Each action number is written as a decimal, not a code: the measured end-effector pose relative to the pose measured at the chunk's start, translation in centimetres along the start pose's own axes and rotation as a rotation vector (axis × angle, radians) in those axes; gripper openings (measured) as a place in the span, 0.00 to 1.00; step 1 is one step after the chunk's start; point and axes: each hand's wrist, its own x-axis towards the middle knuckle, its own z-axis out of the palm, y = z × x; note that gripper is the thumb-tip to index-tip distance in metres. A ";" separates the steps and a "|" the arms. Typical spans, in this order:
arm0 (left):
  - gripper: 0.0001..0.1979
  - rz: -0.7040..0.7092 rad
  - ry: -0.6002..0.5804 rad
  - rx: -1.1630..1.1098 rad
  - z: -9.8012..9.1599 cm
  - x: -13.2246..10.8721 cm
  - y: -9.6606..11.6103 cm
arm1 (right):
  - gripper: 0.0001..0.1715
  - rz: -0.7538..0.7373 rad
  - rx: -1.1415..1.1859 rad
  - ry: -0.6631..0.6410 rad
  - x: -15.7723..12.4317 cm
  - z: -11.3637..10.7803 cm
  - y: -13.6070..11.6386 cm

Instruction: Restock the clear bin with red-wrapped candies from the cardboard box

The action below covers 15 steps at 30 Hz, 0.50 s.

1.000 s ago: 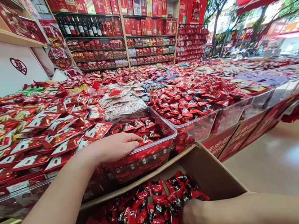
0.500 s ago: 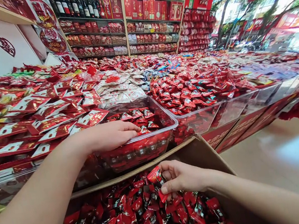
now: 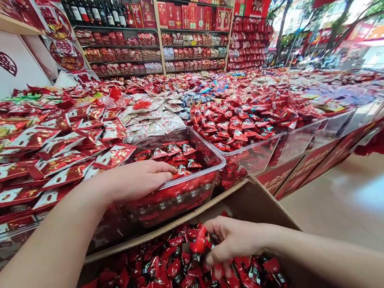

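Note:
My left hand (image 3: 138, 181) lies across the near left rim of a clear plastic bin (image 3: 219, 160), its fingers stretched out over the red wrapped candies (image 3: 187, 149) inside. Just below, a cardboard box (image 3: 262, 201) stands full of loose candies (image 3: 149, 284) in red and black wrappers. My right hand (image 3: 234, 237) is inside that box, slightly blurred, with a red wrapped candy (image 3: 199, 241) between thumb and fingers, just above the heap. The tips of the left fingers are partly hidden among the candies.
Red and white packets (image 3: 50, 161) are heaped to the left of the bin. To its right, another clear bin holds red-wrapped sweets (image 3: 234, 120). Shelves with bottles (image 3: 94, 8) and red boxes stand behind. Tiled floor (image 3: 356, 203) lies at the right.
My right hand has dropped slightly in the box, and the candy in it has turned. My left hand stays on the bin's rim. The view has shifted slightly.

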 end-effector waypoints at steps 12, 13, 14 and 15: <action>0.19 -0.001 0.031 -0.061 0.4 -0.2 -0.5 | 0.14 -0.271 -0.866 0.317 -5.8 1.7 -8.6; 0.19 0.000 0.041 -0.084 0.6 -0.1 -0.8 | 0.14 -0.322 -0.887 0.379 -6.3 1.4 -10.1; 0.18 0.009 0.046 -0.104 0.7 -0.1 -1.2 | 0.13 -0.384 -0.920 0.447 -6.6 0.9 -11.5; 0.17 0.022 0.047 -0.119 0.9 -0.1 -1.5 | 0.12 -0.449 -0.972 0.515 -6.7 0.3 -12.8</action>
